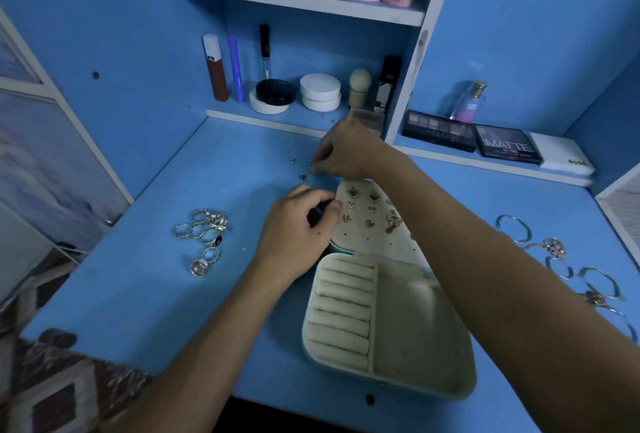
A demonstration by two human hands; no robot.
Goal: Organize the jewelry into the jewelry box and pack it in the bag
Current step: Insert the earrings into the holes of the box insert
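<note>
Jewelry box (388, 325) lay open on the blue counter (173, 301), cream and soft-lined, with padded ring rolls on the left of its tray and a plain compartment on the right. Its raised lid panel (374, 221) (dotted with small holes) carried heart, green-stone and winged earrings. One black palette (507, 145) on the back ledge read "MATTE". The left hand (298, 228) pinched the lid's left edge. The right hand (341, 152), fingers curled, pinched a tiny stud (309, 167) at the counter. Silver rings (204, 235) lay clustered left; thin bangles (561, 259) lay right.
</note>
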